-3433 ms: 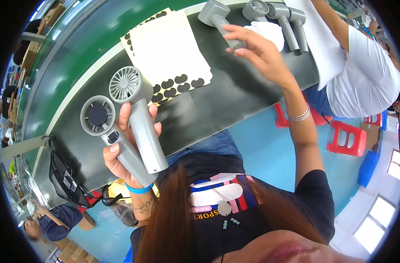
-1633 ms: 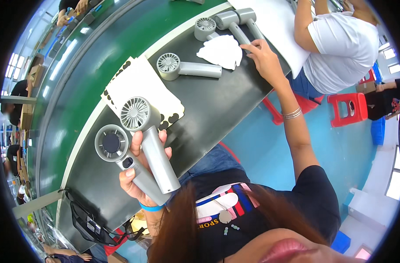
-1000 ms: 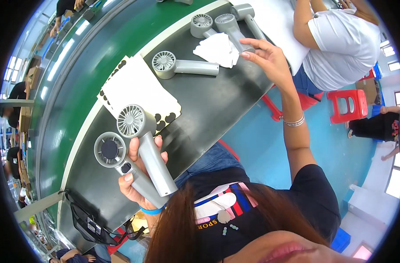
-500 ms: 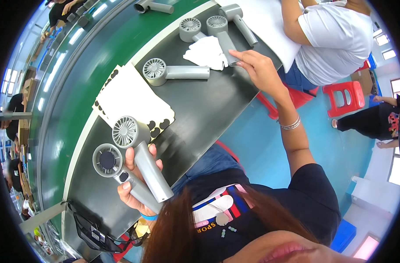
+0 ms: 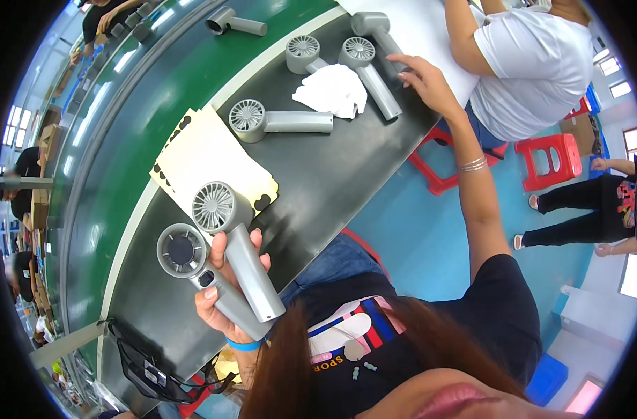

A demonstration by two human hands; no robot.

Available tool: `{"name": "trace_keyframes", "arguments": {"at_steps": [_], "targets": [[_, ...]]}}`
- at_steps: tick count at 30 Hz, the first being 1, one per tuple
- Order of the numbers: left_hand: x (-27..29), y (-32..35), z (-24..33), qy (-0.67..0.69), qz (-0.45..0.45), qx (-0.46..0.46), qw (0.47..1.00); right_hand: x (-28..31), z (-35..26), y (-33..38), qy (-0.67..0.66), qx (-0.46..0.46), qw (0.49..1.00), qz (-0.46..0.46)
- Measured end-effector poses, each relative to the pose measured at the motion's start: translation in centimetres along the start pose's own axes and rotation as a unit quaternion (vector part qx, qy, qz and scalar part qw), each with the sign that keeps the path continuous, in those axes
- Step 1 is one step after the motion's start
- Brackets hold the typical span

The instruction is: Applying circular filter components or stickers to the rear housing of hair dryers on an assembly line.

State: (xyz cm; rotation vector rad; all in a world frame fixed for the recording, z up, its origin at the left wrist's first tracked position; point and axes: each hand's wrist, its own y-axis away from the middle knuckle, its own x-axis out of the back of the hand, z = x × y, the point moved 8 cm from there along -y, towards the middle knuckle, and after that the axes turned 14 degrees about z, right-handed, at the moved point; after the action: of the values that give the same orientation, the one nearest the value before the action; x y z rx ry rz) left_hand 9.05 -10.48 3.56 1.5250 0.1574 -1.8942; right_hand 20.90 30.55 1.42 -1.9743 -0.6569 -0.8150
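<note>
My left hand (image 5: 224, 279) is closed around the handles of two grey handheld fans side by side. One fan (image 5: 220, 209) shows its slotted grille; the other fan (image 5: 182, 251) has a dark round centre and a small button on its handle. At the far right of the table, my right hand (image 5: 426, 80) has its fingers apart, fingertips at the handle end of another grey fan (image 5: 371, 25). Left of it lies a fan with a ribbed grille (image 5: 375, 82). A crumpled white cloth (image 5: 336, 91) sits beside that one, partly covering a further fan (image 5: 304, 52).
Another grey fan (image 5: 290, 122) lies mid-table, near a stack of cream sheets (image 5: 210, 150) with black marks. Beyond is a green conveyor (image 5: 158, 91) carrying one grey fan part (image 5: 234, 23). A person in white (image 5: 531, 59) sits at right; red stools (image 5: 549, 162) stand on the blue floor.
My right hand has left the ribbed-grille fan and moved right to the fan beside it. The ribbed-grille fan has shifted right and nearer. My left hand still holds both fans.
</note>
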Motion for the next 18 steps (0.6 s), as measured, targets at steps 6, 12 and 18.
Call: {"name": "trace_keyframes", "arguments": {"at_steps": [6,12,18], "targets": [[0.6,0.2,0.0,-0.040,0.008,0.001,0.999,1.8,-2.4,0.4,-0.393,-0.192,0.899,0.022],[0.8,-0.3,-0.3,-0.046,0.008,0.009,0.999,2.4,-2.9,0.8,-0.388,-0.213,0.895,0.053],[1.3,-0.1,-0.1,-0.049,0.020,0.003,0.999,2.0,-3.2,0.7,-0.384,-0.211,0.898,0.037]]}}
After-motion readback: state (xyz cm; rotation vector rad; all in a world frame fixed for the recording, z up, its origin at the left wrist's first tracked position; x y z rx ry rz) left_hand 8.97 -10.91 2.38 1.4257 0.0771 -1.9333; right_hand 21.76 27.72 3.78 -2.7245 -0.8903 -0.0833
